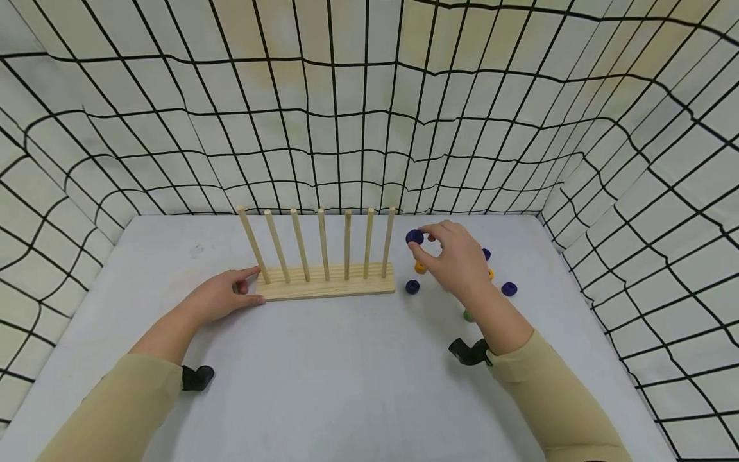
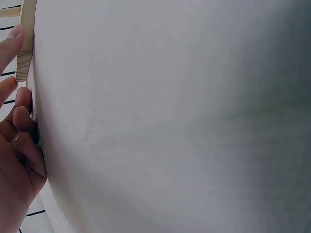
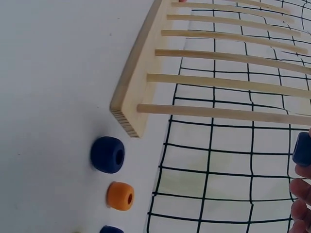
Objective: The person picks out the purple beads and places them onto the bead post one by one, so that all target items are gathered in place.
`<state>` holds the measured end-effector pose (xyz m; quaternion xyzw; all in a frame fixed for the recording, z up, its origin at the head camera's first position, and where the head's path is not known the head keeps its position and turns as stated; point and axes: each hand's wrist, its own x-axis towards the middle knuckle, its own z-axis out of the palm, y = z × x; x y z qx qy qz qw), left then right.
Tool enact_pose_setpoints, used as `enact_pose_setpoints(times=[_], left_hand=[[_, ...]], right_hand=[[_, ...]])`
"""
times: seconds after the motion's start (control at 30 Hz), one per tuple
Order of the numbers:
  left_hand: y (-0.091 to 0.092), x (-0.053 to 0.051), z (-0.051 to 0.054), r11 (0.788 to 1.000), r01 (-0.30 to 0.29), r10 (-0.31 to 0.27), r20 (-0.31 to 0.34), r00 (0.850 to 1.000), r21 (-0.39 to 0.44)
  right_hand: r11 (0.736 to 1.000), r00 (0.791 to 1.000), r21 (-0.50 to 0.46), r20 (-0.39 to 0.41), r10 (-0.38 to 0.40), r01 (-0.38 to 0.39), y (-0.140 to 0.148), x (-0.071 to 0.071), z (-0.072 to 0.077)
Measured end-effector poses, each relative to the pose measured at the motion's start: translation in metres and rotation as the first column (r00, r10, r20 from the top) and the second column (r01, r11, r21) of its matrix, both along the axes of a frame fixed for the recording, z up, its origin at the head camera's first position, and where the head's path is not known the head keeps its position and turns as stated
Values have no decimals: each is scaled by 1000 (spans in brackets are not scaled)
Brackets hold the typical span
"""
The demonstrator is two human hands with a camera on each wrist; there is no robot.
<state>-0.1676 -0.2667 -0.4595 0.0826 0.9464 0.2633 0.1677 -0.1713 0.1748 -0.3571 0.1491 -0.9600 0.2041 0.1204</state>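
A pale wooden base with several upright pegs stands on the white table. The left hand holds the base's left end, thumb at the front edge; the left wrist view shows this hand at the base's end. Just right of the rightmost peg, near the height of the peg tops, the right hand pinches a dark blue bead between thumb and finger. In the right wrist view that bead and the right hand's fingertips are at the right edge.
Right of the base lie a blue bead, an orange bead, another blue bead and a green bead. More beads are partly hidden behind the right hand. Black netting surrounds the table's back and sides.
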Motion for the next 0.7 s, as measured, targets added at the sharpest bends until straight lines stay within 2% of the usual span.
enact_pose_setpoints(times=[0.2, 0.53, 0.7], left_hand=[[1, 0, 2, 1000, -4, 4, 1, 1000, 0], [2, -1, 0, 1000, -5, 5, 8, 1000, 4], [2, -2, 0, 1000, -8, 8, 10, 1000, -6]], right_hand=[[999, 999, -32, -37, 10, -11, -3, -3, 8], [992, 988, -118, -151, 18, -36, -15, -7, 21], [985, 987, -165, -159, 16, -42, -22, -9, 27]])
